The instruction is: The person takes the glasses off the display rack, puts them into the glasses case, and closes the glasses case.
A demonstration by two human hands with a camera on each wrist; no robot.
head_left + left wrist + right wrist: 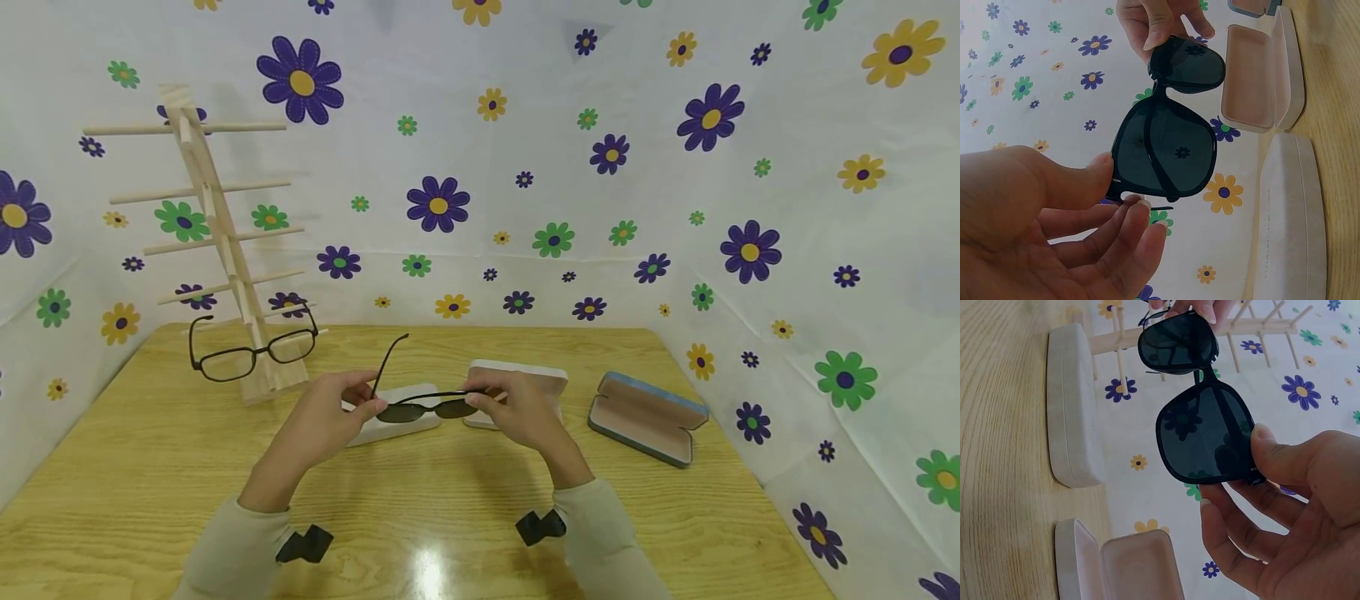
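Dark-lensed black sunglasses (401, 412) are held up between both hands above the table. My left hand (330, 414) pinches the frame at its left hinge corner, thumb on the front, as the left wrist view shows. At the opposite corner my right hand (521, 410) grips the frame between thumb and fingers. One temple arm (387, 360) stands out away from me by the left hand; the other lies folded across behind the lenses. Beyond the hands are a closed white glasses case (1291, 219) and an open white case (1247, 78) lined in pink.
On the left stands a wooden display rack (217, 208) with rows of pegs. Black-framed eyeglasses (258, 350) hang low on it. An open blue-grey case (645, 417) sits to the right on the wooden table (420, 517). A flowered cloth (480, 158) surrounds the table.
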